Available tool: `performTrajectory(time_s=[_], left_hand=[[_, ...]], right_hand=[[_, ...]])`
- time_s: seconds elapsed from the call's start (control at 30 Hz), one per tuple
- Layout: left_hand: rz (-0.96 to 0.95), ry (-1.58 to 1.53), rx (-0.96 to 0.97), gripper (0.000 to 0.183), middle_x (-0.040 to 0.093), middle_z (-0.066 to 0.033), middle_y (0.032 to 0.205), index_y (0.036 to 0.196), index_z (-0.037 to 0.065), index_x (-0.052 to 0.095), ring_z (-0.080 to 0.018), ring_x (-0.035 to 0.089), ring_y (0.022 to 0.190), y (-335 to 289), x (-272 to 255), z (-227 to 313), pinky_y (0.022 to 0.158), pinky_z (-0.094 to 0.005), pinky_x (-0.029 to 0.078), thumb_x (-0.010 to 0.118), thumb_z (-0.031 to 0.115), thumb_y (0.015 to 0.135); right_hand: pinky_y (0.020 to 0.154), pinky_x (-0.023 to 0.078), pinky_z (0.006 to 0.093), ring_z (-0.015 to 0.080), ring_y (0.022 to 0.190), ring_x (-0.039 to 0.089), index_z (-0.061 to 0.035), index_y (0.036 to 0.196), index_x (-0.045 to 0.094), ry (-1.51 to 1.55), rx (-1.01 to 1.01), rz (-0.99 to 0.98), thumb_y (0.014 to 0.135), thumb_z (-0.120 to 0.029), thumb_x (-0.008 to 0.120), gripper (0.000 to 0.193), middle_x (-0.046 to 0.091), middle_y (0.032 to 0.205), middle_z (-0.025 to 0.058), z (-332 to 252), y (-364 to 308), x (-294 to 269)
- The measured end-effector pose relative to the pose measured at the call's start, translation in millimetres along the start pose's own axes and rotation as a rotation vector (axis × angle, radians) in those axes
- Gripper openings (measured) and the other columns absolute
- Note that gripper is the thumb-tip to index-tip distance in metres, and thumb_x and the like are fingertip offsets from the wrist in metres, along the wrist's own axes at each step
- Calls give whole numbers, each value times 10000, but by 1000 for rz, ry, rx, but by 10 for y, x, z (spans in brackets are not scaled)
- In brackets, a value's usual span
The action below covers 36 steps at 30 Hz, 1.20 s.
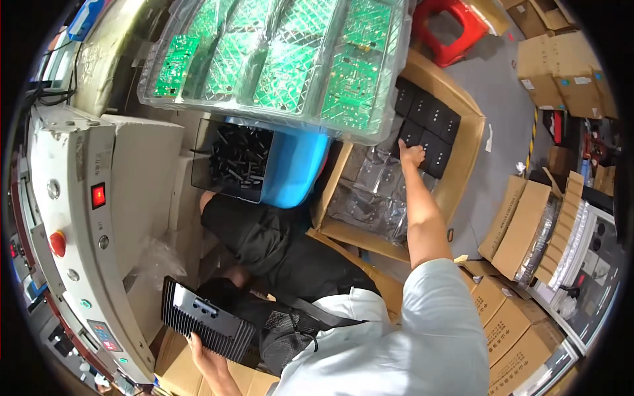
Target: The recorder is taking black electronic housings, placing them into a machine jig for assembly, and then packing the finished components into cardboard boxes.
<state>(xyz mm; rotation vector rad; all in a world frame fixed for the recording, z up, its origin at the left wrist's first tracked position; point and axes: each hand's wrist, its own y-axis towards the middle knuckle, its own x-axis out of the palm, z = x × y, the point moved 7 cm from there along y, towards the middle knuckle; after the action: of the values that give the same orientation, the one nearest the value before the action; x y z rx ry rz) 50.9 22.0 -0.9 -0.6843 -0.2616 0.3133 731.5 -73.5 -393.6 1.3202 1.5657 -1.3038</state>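
My left hand [208,362], low in the view, grips the edge of a black finned metal housing [207,317], which looks like a heat sink with a flat middle and a small slot. My right arm reaches into an open cardboard box [465,158] on the right. There my right hand [413,154] has its fingers curled at the edge of a black rectangular part [411,134]; some fingertips are hidden. Similar black parts [441,124] lie in rows around it. Nearer me in the box are pieces in clear plastic bags [370,208].
Clear trays of green circuit boards [287,76] stand ahead, overhanging the box. Below them a blue bin [290,168] adjoins a dark container of small black pieces [241,155]. A white machine panel [79,218] with buttons rises on the left. A red stool [449,49] and stacked cartons [512,336] stand right.
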Motion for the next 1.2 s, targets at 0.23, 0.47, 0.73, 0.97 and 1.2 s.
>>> performTrajectory(time_s=[0.23, 0.47, 0.73, 0.97, 1.2], left_hand=[[-98, -16, -12, 366, 550, -101, 1281, 1289, 56, 497, -259, 519, 1176, -169, 19, 58, 1027, -445, 386, 508, 221, 963], [-45, 15, 37, 369, 566, -97, 1258, 1294, 70, 487, -256, 549, 1147, -164, 111, 15, 993, -428, 433, 536, 165, 941], [0, 174, 127, 541, 530, -92, 1267, 1385, 28, 355, -200, 516, 1164, -161, -37, 289, 996, -326, 414, 560, 129, 894], [-174, 215, 149, 575, 544, -108, 1249, 1340, 4, 403, -191, 533, 1138, -280, 7, 632, 976, -315, 413, 628, 169, 837], [-303, 213, 82, 572, 569, -83, 1189, 1306, 20, 440, -140, 541, 1083, -353, -212, 935, 959, -292, 405, 678, 247, 837]], right_hand=[[972, 423, 426, 362, 1143, 492, 31, 1189, 412, -154, 177, -131, 549, -581, 815, 973, 481, 1206, 205, -153, -269, 298], [918, 440, 423, 388, 1062, 548, 137, 1115, 529, 31, -209, -253, 550, -357, 831, 810, 560, 1154, 304, 203, -1420, 260], [739, 485, 363, 205, 760, 614, 6, 944, 649, 1001, 36, -592, 756, -317, 759, 390, 649, 802, 62, 390, -1971, -370], [797, 506, 350, 293, 881, 651, 20, 973, 631, -6, -572, -432, 671, -220, 772, 410, 657, 981, 187, 40, -1854, -575], [988, 393, 384, 251, 1164, 495, -52, 1358, 407, 514, -1326, -817, 696, -62, 756, 748, 485, 1306, 120, -1690, -3976, -2493]])
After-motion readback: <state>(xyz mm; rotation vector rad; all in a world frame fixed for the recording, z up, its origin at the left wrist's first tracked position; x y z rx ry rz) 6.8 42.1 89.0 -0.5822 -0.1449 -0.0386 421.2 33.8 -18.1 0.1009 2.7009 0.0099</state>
